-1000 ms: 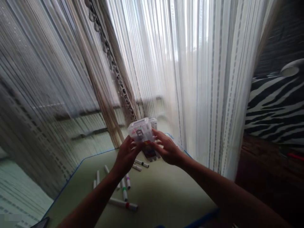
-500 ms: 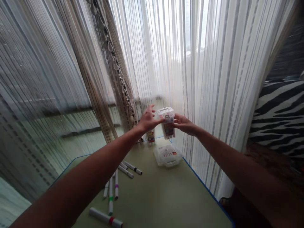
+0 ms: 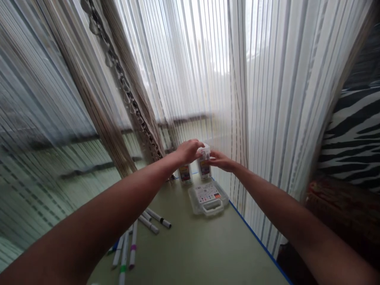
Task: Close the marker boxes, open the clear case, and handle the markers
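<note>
At the far end of the table, both hands are on a clear plastic case (image 3: 204, 168) that stands upright with a coloured label. My left hand (image 3: 190, 151) grips it near the top from the left, fingers curled over the lid. From the right side, my right hand (image 3: 222, 161) holds the same case between thumb and fingers. A second upright clear case (image 3: 185, 174) with a similar label stands just left of it, partly hidden under my left hand. In front lies a flat clear carrying case (image 3: 208, 198), its handle towards me.
Several white markers (image 3: 133, 245) with coloured bands lie on the left of the green table (image 3: 192, 245), partly behind my left forearm. Sheer striped curtains (image 3: 267, 99) hang close behind the table. A zebra-patterned cloth (image 3: 350, 134) is at the right.
The held case has come down towards the tabletop beside the other upright case. My left hand has closed over its top. The view has shifted slightly.
</note>
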